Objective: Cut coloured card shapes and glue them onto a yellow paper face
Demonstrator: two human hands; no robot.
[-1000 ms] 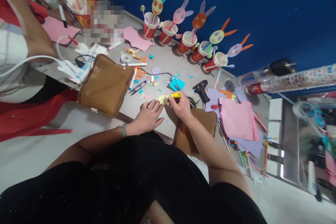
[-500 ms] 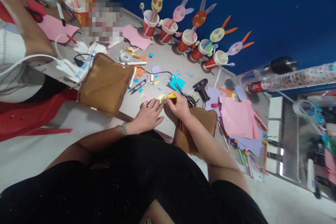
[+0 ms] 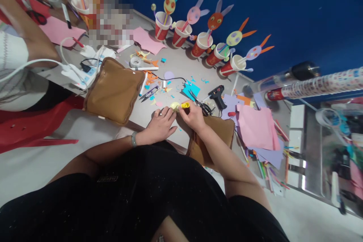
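Note:
My right hand [image 3: 194,116] is closed round a yellow marker [image 3: 185,105] whose thick yellow end sticks up past the fingers. Just left of it, a small pale yellow paper piece [image 3: 174,106] lies on the table. My left hand [image 3: 161,125] rests palm down, its fingers stretched out and the tips at the near edge of that piece. Black-handled scissors [image 3: 206,109] lie right behind my right hand. Thread snips [image 3: 150,93] and a blue paper piece [image 3: 191,90] are a little farther back.
Several red cups with paper rabbit faces [image 3: 198,44] line the blue wall. A black glue gun [image 3: 218,96] and pink paper [image 3: 256,126] lie right. Brown cushions [image 3: 115,90] overhang the table edge. A co-worker's arm [image 3: 36,41] and a power strip [image 3: 82,75] are left.
My right hand and the marker have shifted very slightly, showing more of the yellow paper piece. My left hand stays in place.

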